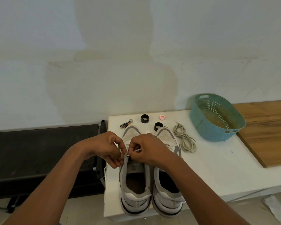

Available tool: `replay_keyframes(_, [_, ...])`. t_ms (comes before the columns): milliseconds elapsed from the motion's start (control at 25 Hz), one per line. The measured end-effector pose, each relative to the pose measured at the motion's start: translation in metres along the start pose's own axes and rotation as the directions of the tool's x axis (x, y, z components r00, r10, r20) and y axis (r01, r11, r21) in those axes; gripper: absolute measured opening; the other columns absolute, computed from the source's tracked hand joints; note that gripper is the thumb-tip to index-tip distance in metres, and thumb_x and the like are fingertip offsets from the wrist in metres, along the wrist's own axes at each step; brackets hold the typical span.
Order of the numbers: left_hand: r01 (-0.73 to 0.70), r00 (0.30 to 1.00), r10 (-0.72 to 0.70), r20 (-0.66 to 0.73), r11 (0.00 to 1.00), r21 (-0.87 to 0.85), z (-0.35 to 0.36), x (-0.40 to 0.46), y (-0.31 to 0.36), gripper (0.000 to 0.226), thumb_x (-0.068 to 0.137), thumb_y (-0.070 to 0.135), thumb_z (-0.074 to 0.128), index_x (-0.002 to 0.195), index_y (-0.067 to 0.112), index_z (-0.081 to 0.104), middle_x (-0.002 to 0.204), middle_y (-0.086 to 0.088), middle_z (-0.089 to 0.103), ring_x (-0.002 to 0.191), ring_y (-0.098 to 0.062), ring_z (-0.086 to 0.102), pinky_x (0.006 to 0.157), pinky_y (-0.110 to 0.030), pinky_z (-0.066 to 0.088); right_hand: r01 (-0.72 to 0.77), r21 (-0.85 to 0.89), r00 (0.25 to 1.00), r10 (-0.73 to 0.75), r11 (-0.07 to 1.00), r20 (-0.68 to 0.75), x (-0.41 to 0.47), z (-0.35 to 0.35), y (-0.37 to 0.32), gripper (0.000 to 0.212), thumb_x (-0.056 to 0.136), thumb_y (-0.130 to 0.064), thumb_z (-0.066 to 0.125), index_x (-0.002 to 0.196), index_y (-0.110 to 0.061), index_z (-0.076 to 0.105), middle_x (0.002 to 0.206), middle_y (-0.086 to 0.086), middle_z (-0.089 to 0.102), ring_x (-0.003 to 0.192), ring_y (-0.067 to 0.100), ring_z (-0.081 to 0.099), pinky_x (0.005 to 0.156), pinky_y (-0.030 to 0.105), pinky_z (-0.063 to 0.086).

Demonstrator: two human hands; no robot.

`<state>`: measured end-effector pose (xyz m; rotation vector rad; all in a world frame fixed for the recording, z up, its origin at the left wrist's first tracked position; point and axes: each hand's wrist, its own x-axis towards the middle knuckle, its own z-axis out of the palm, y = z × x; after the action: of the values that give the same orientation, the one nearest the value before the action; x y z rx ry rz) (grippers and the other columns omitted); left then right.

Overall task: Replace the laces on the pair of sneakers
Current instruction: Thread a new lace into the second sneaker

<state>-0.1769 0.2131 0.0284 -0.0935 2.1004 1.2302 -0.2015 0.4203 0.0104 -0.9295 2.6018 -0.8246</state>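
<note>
Currently both sneakers stand side by side on the desk (209, 168), heels toward me. My left hand (104, 146) steadies the left sneaker (135, 184) at its eyelets while my right hand (146, 148) pinches the white lace (137, 150) tip for threading. Removed laces (185, 140) lie beside the right sneaker (167, 184).

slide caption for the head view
Both hands thread a white lace through the left sneaker; old laces lie beside the pair.

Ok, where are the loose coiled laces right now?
In the head view the coiled laces lie on the white table, right of the right sneaker and in front of the teal basket.
</note>
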Motion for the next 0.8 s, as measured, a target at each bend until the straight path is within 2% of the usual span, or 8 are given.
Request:
replay_keyframes(240, [-0.008, 1.0, 0.008, -0.01, 1.0, 0.016, 0.0002, 0.0008, -0.0013, 0.016, 0.092, -0.003, 0.069, 0.106, 0.001, 0.076, 0.096, -0.019, 0.078, 0.091, -0.032, 0.077, 0.081, -0.038, 0.064, 0.003, 0.09, 1.0, -0.003, 0.996, 0.003, 0.0003, -0.0002, 0.0001, 0.004, 0.088, -0.025, 0.073, 0.088, -0.021, 0.072, 0.09, -0.007, 0.071, 0.08, 0.011, 0.067, 0.075, 0.032, 0.058])
replay_keyframes(440, [-0.023, 1.0, 0.023, -0.002, 1.0, 0.013, 0.0018, -0.0008, 0.0011, 0.015, 0.091, 0.002, 0.073, 0.106, 0.003, 0.076, 0.096, -0.018, 0.078, 0.09, -0.031, 0.078, 0.082, -0.039, 0.064, -0.018, 0.133, 1.0, 0.016, 0.991, 0.017, -0.0014, -0.0026, -0.0014, 0.008, 0.084, -0.023, 0.079, 0.083, -0.018, 0.072, 0.086, -0.006, 0.071, 0.079, 0.012, 0.067, 0.073, 0.03, 0.058])
replay_keyframes(600, [-0.024, 1.0, 0.024, -0.009, 1.0, 0.009, 0.0031, -0.0021, 0.0032, 0.016, 0.09, 0.003, 0.075, 0.106, 0.005, 0.077, 0.096, -0.019, 0.078, 0.09, -0.032, 0.077, 0.081, -0.039, 0.064, -0.028, 0.063, 1.0, 0.029, 0.998, -0.01, -0.0011, 0.0006, -0.0019, 0.012, 0.081, -0.027, 0.08, 0.079, -0.02, 0.07, 0.081, -0.007, 0.067, 0.076, 0.011, 0.063, 0.066, 0.025, 0.049])
replay_keyframes(800, [-0.032, 0.999, 0.032, -0.015, 0.999, 0.018, 0.0054, -0.0028, 0.0053, 0.018, 0.09, 0.003, 0.075, 0.107, 0.004, 0.076, 0.095, -0.019, 0.078, 0.089, -0.032, 0.078, 0.08, -0.038, 0.064, -0.035, 0.02, 0.999, 0.035, 0.999, -0.016, -0.0011, 0.0027, -0.0048, 0.014, 0.081, -0.029, 0.079, 0.079, -0.02, 0.068, 0.082, -0.007, 0.066, 0.078, 0.012, 0.063, 0.069, 0.03, 0.053])
